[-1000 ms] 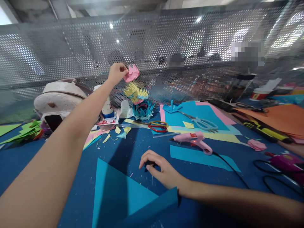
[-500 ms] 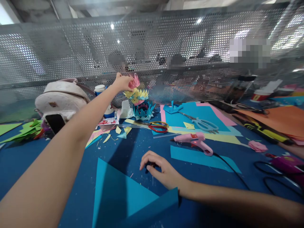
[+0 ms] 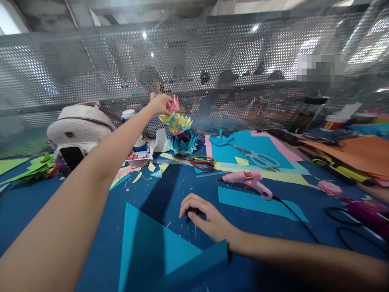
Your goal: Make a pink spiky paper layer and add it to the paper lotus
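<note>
My left hand (image 3: 160, 104) is stretched far forward, its fingers closed round a pink folded-paper flower (image 3: 173, 105). Just below it are yellow paper flowers (image 3: 179, 121), above a blue paper lotus (image 3: 184, 142) that stands on the table. I cannot tell whether the pink flower touches the yellow ones. My right hand (image 3: 206, 217) rests on the table with loosely curled fingers, thumb and forefinger apart; the space under the palm is dark. Beside its wrist lies a blue paper sheet (image 3: 146, 243) with one folded edge.
A pink glue gun (image 3: 247, 180) lies right of centre, its cord trailing right. Red-and-yellow scissors (image 3: 202, 162) and light-blue scissors (image 3: 261, 160) lie behind, near paper sheets (image 3: 273, 146). A white backpack (image 3: 80, 125) stands left, before a perforated metal panel (image 3: 194, 52).
My left hand and the pink flower have shifted very slightly to the right. The yellow flowers below have turned or shifted a little. My right hand stays where it was.
</note>
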`<state>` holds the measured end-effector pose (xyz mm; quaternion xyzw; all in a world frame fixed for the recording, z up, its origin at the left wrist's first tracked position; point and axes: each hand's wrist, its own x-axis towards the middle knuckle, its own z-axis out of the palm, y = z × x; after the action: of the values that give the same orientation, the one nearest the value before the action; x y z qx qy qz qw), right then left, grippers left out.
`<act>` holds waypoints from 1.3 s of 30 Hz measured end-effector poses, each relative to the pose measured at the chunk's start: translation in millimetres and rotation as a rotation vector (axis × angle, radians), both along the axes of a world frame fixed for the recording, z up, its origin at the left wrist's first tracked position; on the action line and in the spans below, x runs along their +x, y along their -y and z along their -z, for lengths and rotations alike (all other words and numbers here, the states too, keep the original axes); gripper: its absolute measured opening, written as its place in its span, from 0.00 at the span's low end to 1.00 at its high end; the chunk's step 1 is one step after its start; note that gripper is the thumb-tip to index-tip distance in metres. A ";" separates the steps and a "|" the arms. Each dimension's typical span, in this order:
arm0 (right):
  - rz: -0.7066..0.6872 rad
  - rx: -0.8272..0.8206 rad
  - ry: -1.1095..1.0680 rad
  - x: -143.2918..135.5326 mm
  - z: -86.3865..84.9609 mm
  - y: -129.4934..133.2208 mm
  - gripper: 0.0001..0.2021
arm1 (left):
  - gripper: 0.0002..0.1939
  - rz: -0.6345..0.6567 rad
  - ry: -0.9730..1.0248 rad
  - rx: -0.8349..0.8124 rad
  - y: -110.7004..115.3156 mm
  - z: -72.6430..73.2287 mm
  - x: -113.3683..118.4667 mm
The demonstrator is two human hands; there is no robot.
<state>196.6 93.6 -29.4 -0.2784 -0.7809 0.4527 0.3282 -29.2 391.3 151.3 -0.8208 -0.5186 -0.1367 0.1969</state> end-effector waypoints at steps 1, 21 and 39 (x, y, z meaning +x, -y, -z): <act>-0.001 -0.001 0.001 0.2 0.0 0.0 0.15 | 0.23 0.005 0.009 -0.004 0.1 -0.8 0.7; -0.007 -0.018 0.002 0.9 -0.2 0.7 0.15 | 0.28 0.072 0.076 0.003 3.3 -2.8 -0.1; -0.020 0.003 -0.005 1.1 3.3 -0.3 0.14 | 0.18 0.128 0.172 -0.057 5.0 -10.9 -22.4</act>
<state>197.7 93.9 -32.7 -0.2689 -0.7834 0.4558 0.3261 -51.6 386.3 162.2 -0.8427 -0.4836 -0.2045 0.1192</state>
